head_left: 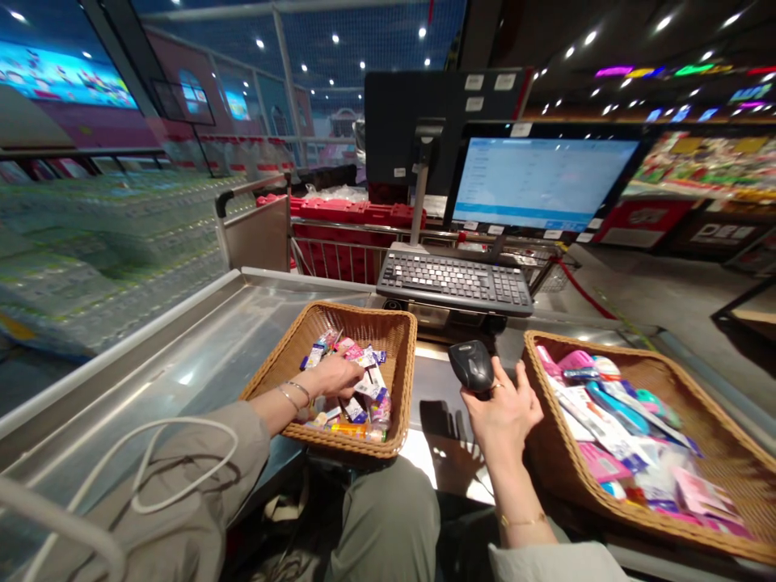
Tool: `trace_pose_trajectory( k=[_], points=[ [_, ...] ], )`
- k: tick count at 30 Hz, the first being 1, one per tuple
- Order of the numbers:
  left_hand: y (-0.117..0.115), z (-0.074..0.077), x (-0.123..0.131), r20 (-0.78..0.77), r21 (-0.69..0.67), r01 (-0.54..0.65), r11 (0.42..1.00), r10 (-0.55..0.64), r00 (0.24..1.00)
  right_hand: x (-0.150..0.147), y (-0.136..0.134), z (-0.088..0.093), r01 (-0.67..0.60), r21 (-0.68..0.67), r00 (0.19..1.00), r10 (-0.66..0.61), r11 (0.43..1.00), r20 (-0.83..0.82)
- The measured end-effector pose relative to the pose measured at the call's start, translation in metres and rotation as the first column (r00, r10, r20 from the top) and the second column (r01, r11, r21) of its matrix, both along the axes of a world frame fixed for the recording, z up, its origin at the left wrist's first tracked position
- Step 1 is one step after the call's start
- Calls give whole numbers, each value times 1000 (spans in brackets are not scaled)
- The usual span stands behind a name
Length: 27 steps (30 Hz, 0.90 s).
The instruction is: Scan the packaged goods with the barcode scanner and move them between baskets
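My left hand reaches into the left wicker basket, among small colourful packets and pouches. Its fingers curl together over a small white packet with what looks like a barcode; the exact grip is partly hidden. A black handheld barcode scanner is in my right hand, between thumb and index finger, above the metal counter. The other right fingers are loosely bent and spread. Right of that hand, a second wicker basket holds pink, blue and white packaged goods, some shaped like toothbrush packs.
A black keyboard stands behind the baskets, below a lit monitor. The metal counter has a raised left edge. A white cable loops across my left sleeve. Beyond the counter are a cart with red crates and stacked bottle packs.
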<state>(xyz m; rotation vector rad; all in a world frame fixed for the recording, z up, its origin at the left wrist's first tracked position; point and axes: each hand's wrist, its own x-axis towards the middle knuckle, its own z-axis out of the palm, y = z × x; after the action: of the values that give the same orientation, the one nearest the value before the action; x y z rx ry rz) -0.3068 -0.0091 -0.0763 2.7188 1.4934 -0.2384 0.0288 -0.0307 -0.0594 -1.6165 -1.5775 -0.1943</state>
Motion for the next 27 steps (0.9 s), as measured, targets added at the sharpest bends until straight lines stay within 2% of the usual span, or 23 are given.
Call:
trace_pose_trajectory(
  k=[3, 11, 15, 20, 27],
  points=[
    [-1, 8, 3, 36, -73, -5, 997, 8, 999, 0, -1, 0, 3, -7, 1000, -3, 1000, 6],
    [-4, 18, 15, 188, -71, -96, 993, 108, 976, 1, 0, -1, -6, 9, 1000, 6, 1000, 3],
    [-4, 21, 20, 261, 146, -113, 983, 72, 963, 0, 0, 0, 2, -1, 1000, -2, 1000, 3],
    [-1, 18, 14, 164, 425, -46, 904, -27, 986, 0, 1, -2, -2, 24, 1000, 3, 1000, 0],
    [4, 16, 6, 104, 601, -19, 799, -54, 993, 0, 1, -2, -9, 47, 1000, 8, 999, 5]
  ],
)
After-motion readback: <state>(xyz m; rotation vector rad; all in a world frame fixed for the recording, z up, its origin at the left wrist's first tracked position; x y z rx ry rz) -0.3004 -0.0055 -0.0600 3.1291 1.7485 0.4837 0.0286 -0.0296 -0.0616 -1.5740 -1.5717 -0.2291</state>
